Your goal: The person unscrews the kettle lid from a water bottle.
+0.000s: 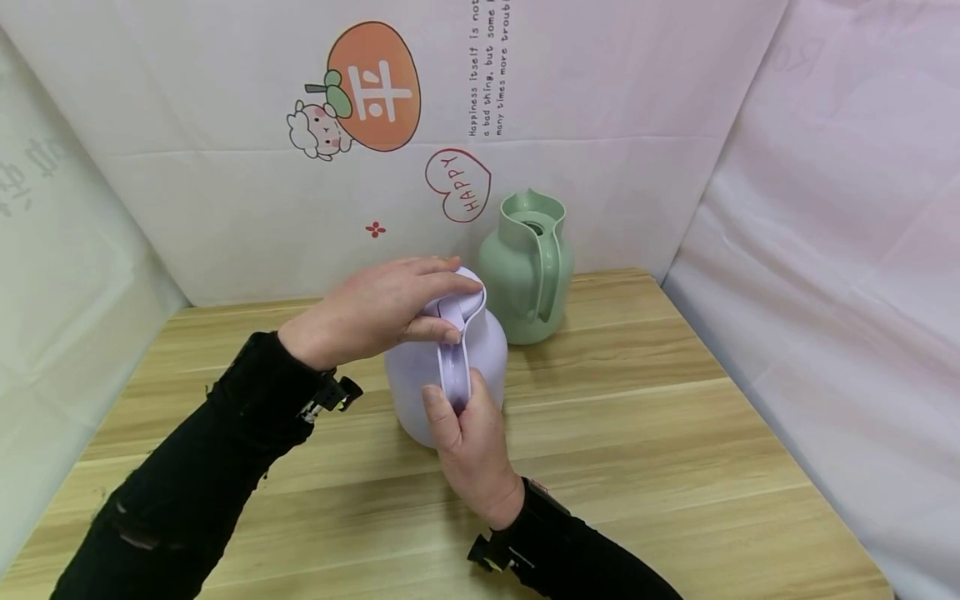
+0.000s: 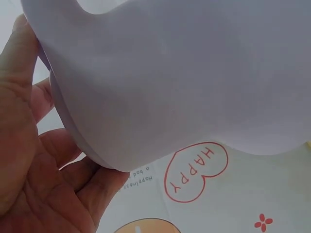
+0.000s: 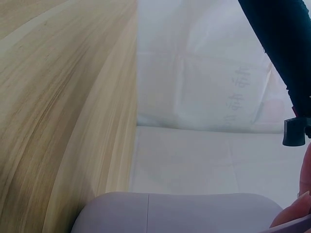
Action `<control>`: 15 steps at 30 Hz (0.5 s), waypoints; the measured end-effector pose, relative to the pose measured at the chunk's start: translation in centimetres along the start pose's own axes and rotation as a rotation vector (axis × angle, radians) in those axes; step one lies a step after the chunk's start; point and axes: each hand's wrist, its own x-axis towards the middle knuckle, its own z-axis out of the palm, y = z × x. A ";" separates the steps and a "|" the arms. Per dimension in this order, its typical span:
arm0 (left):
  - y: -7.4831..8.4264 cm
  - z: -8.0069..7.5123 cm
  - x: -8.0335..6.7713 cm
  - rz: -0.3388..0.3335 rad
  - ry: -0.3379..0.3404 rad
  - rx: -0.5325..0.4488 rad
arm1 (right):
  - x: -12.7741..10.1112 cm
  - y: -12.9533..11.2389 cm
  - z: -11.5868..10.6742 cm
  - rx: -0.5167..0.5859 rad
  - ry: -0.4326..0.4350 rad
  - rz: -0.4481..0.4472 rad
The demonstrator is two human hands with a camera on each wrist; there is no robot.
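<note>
A lilac thermos jug (image 1: 408, 392) with a round body and a pouring neck stands on the wooden table. My left hand (image 1: 382, 304) lies across its top, holding the lid (image 1: 471, 300) with fingers over the far side and thumb by the top of the handle. Lower down, my right hand (image 1: 476, 450) grips the handle (image 1: 453, 371), thumb on the near side. Seen from the left wrist, my left fingers (image 2: 102, 187) bend round the rim of the jug (image 2: 170, 87). Only a strip of jug and some fingers (image 3: 294, 211) appear in the right wrist view.
Behind and right of the lilac jug stands a green thermos jug (image 1: 513, 292), its lidless-looking top showing a dark opening. White printed cloth (image 1: 247, 192) hangs behind the wooden table (image 1: 637, 442) and along both sides.
</note>
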 end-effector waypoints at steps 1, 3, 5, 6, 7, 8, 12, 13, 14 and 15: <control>0.0 0.0 0.0 0.003 0.004 0.003 | 0.0 0.0 0.0 0.000 0.001 0.000; 0.2 0.1 0.0 0.006 0.014 0.015 | -0.1 0.0 -0.1 -0.009 0.002 -0.001; 0.3 0.1 0.0 0.003 0.023 0.025 | -0.1 0.1 -0.1 -0.015 0.005 -0.002; 0.4 0.2 0.0 0.002 0.027 0.030 | -0.1 0.1 -0.1 -0.018 0.006 -0.003; 0.5 0.2 0.0 0.000 0.031 0.035 | -0.1 0.1 -0.1 -0.020 0.006 -0.003; 0.6 0.2 0.0 -0.004 0.036 0.042 | -0.1 0.1 -0.1 -0.021 0.007 -0.005; 0.8 0.3 0.0 -0.015 0.051 0.062 | 0.0 0.1 0.0 -0.017 0.009 -0.010; 0.9 0.3 0.0 -0.020 0.053 0.066 | 0.0 0.0 0.0 -0.016 0.010 -0.010; 0.9 0.3 0.0 -0.024 0.055 0.070 | 0.0 0.1 0.0 -0.013 0.010 -0.011; 1.0 0.4 0.0 -0.029 0.055 0.074 | 0.0 0.1 0.0 -0.012 0.010 -0.011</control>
